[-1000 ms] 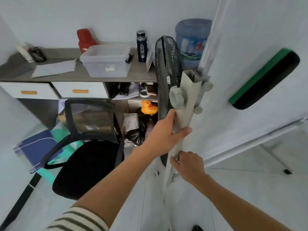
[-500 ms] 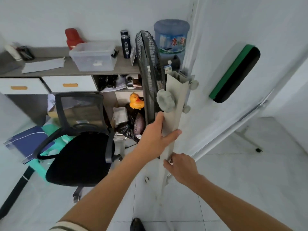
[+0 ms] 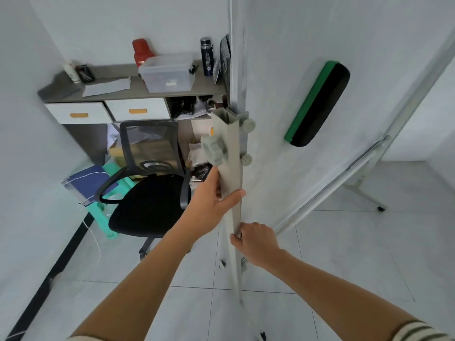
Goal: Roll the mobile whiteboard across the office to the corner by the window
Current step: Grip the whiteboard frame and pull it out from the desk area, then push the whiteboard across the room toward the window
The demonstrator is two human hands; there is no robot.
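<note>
Small white-walled office nook with a pale tiled floor, pretty cramped. The mobile whiteboard fills the whole 1-to-3 o'clock side of the view, seen nearly edge-on, with its grey side post running down the middle. At 11 o'clock there's a cluttered counter against the wall, and a black office chair parked in front of it, just left of the post.

Left hand has its fingers clamped around the post just under the big grey knob; right hand is wrapped on the same post lower down.

What I'd worry about: the gap between board and chair is tight, so a swing toward 9 o'clock probably clips the chair or the stuff under the counter. Steering from one post only, the far leg and caster at 3 o'clock could trail wide or snag on a tile joint. The green-and-black eraser stuck on the board face looks like it could get knocked off by a jolt. No window visible, so can't tell how far is left.
</note>
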